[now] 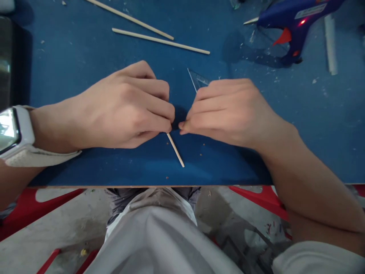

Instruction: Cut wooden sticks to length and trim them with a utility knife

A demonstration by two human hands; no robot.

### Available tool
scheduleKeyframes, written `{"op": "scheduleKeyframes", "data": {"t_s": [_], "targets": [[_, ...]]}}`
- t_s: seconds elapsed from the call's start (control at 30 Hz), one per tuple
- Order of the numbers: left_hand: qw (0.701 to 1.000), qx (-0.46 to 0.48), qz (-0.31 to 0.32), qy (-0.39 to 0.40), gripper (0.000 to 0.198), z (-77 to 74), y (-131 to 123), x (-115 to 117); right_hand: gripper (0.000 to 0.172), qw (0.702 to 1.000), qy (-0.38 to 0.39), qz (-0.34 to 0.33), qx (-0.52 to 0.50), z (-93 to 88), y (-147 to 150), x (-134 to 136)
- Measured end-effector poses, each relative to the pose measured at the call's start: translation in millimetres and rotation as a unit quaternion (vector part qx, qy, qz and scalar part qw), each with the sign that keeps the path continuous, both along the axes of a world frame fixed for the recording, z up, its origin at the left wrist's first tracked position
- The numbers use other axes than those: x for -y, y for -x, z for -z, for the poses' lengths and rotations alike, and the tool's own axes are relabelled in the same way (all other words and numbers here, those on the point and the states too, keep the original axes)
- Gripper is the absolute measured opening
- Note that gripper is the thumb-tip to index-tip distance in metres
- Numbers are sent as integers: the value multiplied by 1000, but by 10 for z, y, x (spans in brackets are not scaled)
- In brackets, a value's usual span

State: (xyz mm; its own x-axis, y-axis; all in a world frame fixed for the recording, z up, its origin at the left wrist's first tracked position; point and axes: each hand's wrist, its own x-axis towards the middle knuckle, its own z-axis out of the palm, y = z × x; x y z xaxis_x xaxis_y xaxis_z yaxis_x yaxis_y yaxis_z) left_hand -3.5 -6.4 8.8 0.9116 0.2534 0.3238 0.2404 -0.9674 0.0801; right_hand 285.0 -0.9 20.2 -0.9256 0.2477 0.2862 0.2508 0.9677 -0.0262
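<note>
My left hand (128,108) is curled shut on a thin wooden stick (175,150), whose free end pokes out toward me over the blue table (71,68). My right hand (225,112) sits close beside it, fingers closed, fingertips almost touching the left hand's. A clear plastic set square (198,79) lies under the right hand, only its far corner showing; whether the hand presses or grips it is hidden. A white smartwatch (13,131) is on my left wrist.
Two longer wooden sticks (161,40) lie at the back of the table. A blue hot glue gun (296,23) with a red light on stands at the back right, beside a white glue stick (330,43). Glue crumbs dot the surface. The table edge (171,185) runs just above my lap.
</note>
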Motion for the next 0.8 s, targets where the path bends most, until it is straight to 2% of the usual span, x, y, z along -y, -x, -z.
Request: {"op": "scheduleKeyframes", "data": {"t_s": [0.07,0.17,0.27,0.43,0.67,0.8], "targets": [[1000,2,0,-6,46,-7,1,5,41,1000,9,4,-4,3,-9,-12],[1000,-5,11,-3,45,-22,0,10,46,1000,-5,3,0,7,-22,-26],[1000,-3,2,-5,42,-31,-10,12,44,1000,11,6,-8,11,-34,-32],[1000,-10,-2,-14,48,-11,-14,0,46,1000,4,6,-12,16,-31,-7],[999,10,-31,37,44,33,1,-12,40,999,21,12,-33,62,-76,-15],[1000,-6,-18,24,47,22,3,-10,34,998,29,7,-47,84,-84,-40]]}}
